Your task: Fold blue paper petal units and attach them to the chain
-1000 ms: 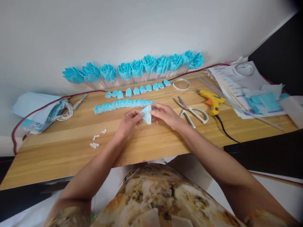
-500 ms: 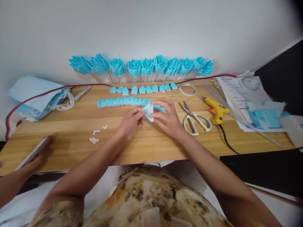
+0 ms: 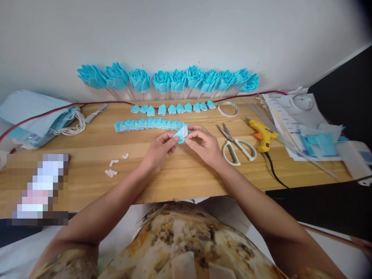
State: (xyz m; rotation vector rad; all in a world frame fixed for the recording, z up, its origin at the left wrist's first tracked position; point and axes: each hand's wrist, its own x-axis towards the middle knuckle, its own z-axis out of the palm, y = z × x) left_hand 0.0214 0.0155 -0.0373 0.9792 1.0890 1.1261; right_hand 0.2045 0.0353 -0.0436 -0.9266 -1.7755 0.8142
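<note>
Between my two hands, over the middle of the table, is a small blue-and-white folded petal (image 3: 181, 133) of thin, cloth-like sheet. My left hand (image 3: 161, 149) pinches its left side between thumb and fingers. At its right lower edge, the thumb and forefinger of my right hand (image 3: 205, 145) close on it. Just behind my hands runs a long row of overlapping blue folded petals (image 3: 148, 124), its right end partly covered by the hands. Farther back lie several separate blue folded petals (image 3: 162, 110) in a line.
Several blue flowers (image 3: 139, 80) on sticks lean against the wall. White-handled scissors (image 3: 238, 144), a roll of tape (image 3: 228, 109) and a yellow glue gun (image 3: 264, 135) lie right. White scraps (image 3: 111, 172) and bagged blue sheets (image 3: 37, 112) lie left, with a pixelated patch nearer.
My right fingers have come down and closed at the petal's lower right edge, and its white flap looks more folded over. The scene has shifted slightly left in view.
</note>
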